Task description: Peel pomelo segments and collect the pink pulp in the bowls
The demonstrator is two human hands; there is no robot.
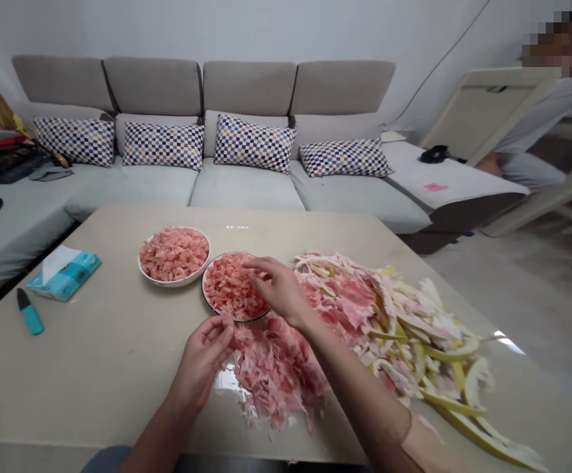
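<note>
As my right hand [282, 289] hovers with its grip released, thumb and fingers parted, it covers part of a round, dark-rimmed bowl [203, 289] heaped with pink fruit pulp [229, 286] on the pale, glossy counter [118, 368]. My left hand [201, 355] has its thumb and fingertips drawn together near that bowl's front edge; I cannot tell whether its grip is clenched on anything. Loose pink membrane scraps [276, 374] lie between my forearms. To the left, I see a round white bowl [175, 284] full of pulp; to the right, a heap of yellow-green and white rind strips [428, 355].
</note>
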